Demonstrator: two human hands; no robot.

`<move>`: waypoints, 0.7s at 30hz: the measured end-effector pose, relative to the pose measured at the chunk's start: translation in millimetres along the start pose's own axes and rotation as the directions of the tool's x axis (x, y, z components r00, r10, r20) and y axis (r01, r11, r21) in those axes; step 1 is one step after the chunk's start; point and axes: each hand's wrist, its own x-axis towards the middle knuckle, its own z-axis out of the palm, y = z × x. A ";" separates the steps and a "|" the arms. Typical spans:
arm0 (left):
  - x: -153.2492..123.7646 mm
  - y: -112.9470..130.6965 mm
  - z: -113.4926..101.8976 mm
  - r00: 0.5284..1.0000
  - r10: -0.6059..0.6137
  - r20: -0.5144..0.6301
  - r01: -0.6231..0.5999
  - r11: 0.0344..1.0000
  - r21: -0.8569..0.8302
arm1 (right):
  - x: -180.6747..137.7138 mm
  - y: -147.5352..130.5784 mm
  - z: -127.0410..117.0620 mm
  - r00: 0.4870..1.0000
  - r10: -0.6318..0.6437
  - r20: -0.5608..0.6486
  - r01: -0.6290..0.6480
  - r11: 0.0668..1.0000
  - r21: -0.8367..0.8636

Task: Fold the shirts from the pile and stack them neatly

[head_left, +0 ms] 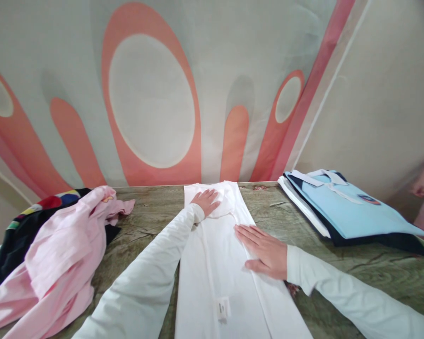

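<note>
A white garment (229, 263), folded into a long narrow strip, lies lengthwise on the wooden table. A small care label (223, 309) shows on its near part. My left hand (206, 202) rests flat on the garment's far end, fingers stretched out. Lower down, my right hand (263, 252) lies flat along the right edge of the strip with its thumb apart. Neither hand grips the cloth. The garment's near end runs out of view at the bottom.
A loose pile with a pink garment (67, 254) and a black multicoloured one (12, 252) lies at the left. Folded clothes, a light blue one (353, 207) on top, are stacked at the right. The table (144, 226) meets a patterned backdrop (212, 141). Another person's hand (419, 187) shows far right.
</note>
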 end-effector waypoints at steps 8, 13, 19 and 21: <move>-1.2 5.3 -5.0 0.999 -0.003 -0.034 0.000 0.996 -0.093 | -33.9 -34.9 -3.1 0.995 -0.101 0.008 0.100 0.992 0.075; -2.7 -7.6 -22.7 0.981 -0.095 -0.166 0.020 0.913 -0.408 | -32.3 -34.5 -5.5 0.992 -0.122 -0.034 0.125 0.987 0.102; -44.8 -19.3 -40.1 1.000 -0.023 0.005 0.024 0.980 -0.200 | -27.1 -32.3 -9.5 0.990 -0.121 -0.072 0.128 0.987 0.097; -65.5 -11.5 -38.8 0.994 -0.059 0.086 0.065 0.996 -0.059 | -26.1 -32.1 -9.1 0.989 -0.121 -0.088 0.129 0.988 0.090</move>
